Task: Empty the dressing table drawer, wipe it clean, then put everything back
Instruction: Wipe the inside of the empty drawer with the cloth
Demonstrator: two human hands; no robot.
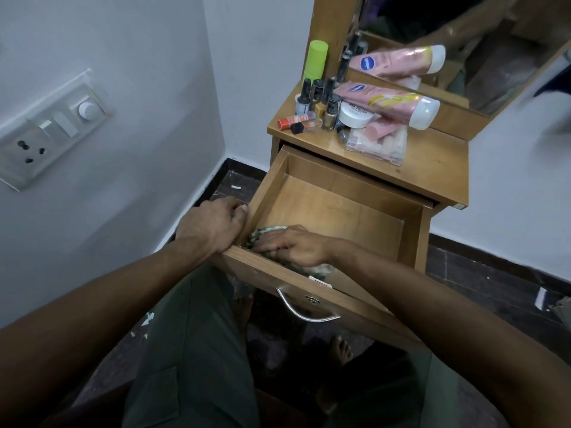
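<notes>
The wooden drawer (pixel 336 208) stands pulled out of the dressing table (pixel 432 168), with nothing lying on its visible floor. My left hand (pixel 213 225) grips the drawer's left wall at its near corner. Inside the drawer, my right hand (pixel 293 244) presses a crumpled greenish cloth (pixel 262 233) against the near left corner; part of the cloth shows behind the front panel. On the table top sit the cosmetics: a pink lotion tube (pixel 389 101), several nail polish bottles (pixel 318 100), a white jar (pixel 355 114), a green can (pixel 315 58) and a clear plastic case (pixel 377 143).
A mirror (pixel 463 35) rises behind the table top. A metal handle (pixel 306 310) hangs on the drawer front. A switchboard (pixel 46 131) is on the left wall. My knees and bare feet are on the dark floor (pixel 494 288) below the drawer.
</notes>
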